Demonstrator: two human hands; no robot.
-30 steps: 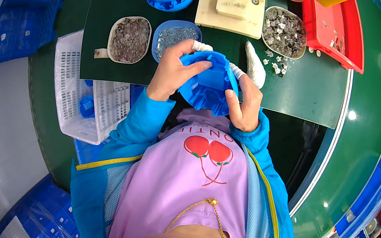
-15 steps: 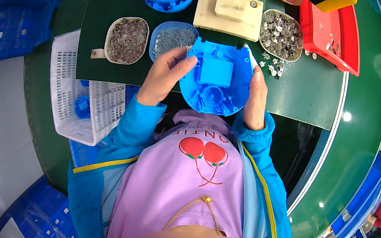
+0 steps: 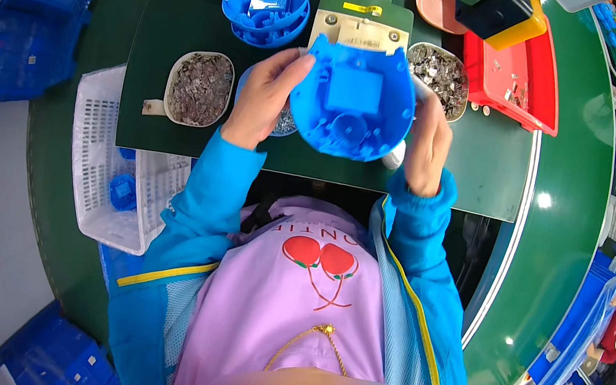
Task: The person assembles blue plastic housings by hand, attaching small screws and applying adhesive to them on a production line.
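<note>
A blue plastic housing shell [image 3: 355, 93] is held up in front of me, its hollow inner side showing a square block and a round speaker-like grille. My left hand [image 3: 262, 95] grips its left edge, with the thumb on the rim. At its right edge is my right hand [image 3: 429, 143], fingers bent against the side and partly hidden. Something white [image 3: 394, 155] shows just below that hand; I cannot make out whether it is a finger cover or a small part. Behind the shell stands a machine's cream fixture block [image 3: 362, 33], partly covered by it.
Stacked blue shells [image 3: 266, 13] sit at the back left. A dish of small brownish parts [image 3: 199, 88] stands left, and a bowl of metal bits [image 3: 439, 69] right. Beyond are a red tray [image 3: 523, 89] and a pink dish [image 3: 438, 7]. A white crate [image 3: 93, 154] stands at the left edge.
The shell has risen toward the machine and tilted, now overlapping the fixture. My right hand has turned at its edge, with a white thing showing under it. The whole view has shifted slightly.
</note>
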